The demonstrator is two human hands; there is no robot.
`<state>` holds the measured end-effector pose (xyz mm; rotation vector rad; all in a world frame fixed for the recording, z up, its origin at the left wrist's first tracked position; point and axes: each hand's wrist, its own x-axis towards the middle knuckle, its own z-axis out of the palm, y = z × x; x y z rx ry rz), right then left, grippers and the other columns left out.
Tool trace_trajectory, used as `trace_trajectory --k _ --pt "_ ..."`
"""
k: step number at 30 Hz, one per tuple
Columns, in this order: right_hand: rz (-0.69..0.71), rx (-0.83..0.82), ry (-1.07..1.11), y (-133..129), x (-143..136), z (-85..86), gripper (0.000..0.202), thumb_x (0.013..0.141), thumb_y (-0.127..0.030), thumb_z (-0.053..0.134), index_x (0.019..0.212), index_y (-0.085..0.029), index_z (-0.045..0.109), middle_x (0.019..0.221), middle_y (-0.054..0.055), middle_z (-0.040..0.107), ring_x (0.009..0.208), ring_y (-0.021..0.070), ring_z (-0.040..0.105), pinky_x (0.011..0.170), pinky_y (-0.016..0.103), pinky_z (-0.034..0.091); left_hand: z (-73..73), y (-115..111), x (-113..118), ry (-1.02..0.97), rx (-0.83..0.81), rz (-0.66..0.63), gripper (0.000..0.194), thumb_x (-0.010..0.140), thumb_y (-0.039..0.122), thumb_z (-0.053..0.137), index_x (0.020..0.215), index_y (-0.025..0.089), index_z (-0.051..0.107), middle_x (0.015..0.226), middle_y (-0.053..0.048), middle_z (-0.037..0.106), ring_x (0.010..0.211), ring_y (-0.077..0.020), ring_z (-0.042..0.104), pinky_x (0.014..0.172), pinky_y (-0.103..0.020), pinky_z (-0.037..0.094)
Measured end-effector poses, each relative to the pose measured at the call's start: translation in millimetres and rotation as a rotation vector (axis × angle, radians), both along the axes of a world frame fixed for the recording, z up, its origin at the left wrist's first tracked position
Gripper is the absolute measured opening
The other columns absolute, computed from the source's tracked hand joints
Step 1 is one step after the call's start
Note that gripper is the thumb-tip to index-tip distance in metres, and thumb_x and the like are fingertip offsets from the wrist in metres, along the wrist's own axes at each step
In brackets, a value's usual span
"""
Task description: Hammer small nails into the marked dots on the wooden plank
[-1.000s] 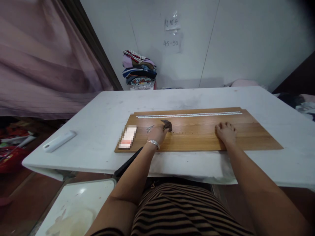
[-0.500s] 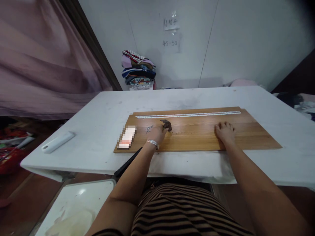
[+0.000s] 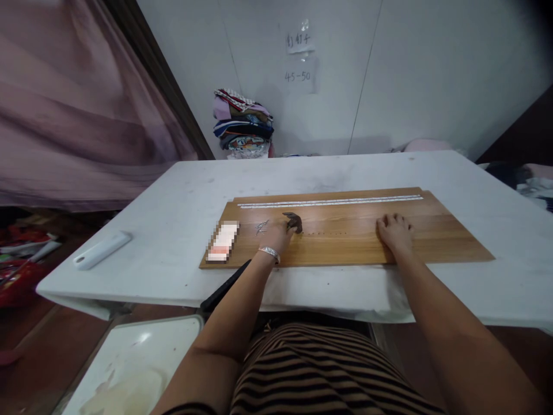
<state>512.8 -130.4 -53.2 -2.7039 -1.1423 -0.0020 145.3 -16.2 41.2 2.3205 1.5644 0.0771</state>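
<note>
In the head view my left hand (image 3: 277, 236) is closed around a claw hammer (image 3: 295, 222), low over the wooden board (image 3: 345, 251). The hammer's black handle passes under my forearm and sticks out past the board's front edge. Just right of the hammer head, a row of small dark nails or nail marks (image 3: 324, 233) runs across the board. A few loose nails (image 3: 261, 226) lie left of the hammer. My right hand (image 3: 395, 230) rests on the board's right part, fingers apart and slightly bent, holding nothing.
Two white measuring strips (image 3: 328, 202) lie along the board's far side. A blurred-out phone-like object (image 3: 223, 241) is on its left end. A white-handled object (image 3: 102, 249) lies on the white table (image 3: 164, 213). Folded cloths (image 3: 244, 124) are stacked behind.
The hammer head and my left hand have shifted very slightly to the right and nearer to me. My right hand stays in place.
</note>
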Motion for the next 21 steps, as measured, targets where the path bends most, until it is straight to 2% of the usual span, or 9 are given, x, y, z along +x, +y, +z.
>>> trace_trajectory --k 7,11,21 --pt "-0.001 -0.039 0.001 -0.7 -0.5 1.1 0.062 0.114 -0.042 0.028 0.142 -0.011 0.074 0.159 0.027 0.063 0.148 0.0389 0.053 0.121 0.057 0.04 2.8 2.8 -1.4 0.021 -0.007 0.012 0.04 0.114 0.042 0.053 0.13 0.017 0.079 0.136 -0.019 0.081 0.132 -0.0321 0.074 0.108 -0.038 0.056" --pt "0.001 -0.037 -0.007 -0.4 0.0 0.0 0.061 0.114 -0.041 0.028 0.142 -0.012 0.074 0.158 0.027 0.064 0.146 0.0391 0.054 0.12 0.058 0.041 1.4 1.9 -1.4 0.036 -0.022 0.031 0.037 0.113 0.039 0.055 0.132 0.017 0.079 0.135 -0.017 0.082 0.132 -0.0302 0.075 0.109 -0.036 0.055" --pt "0.0 -0.029 -0.01 -0.2 1.0 -2.4 0.061 0.114 -0.041 0.029 0.141 -0.011 0.075 0.158 0.027 0.063 0.146 0.0392 0.053 0.12 0.058 0.041 0.2 1.7 0.5 0.006 0.024 -0.003 0.034 0.112 0.04 0.058 0.122 0.02 0.083 0.128 -0.016 0.083 0.127 -0.0311 0.076 0.107 -0.037 0.057"
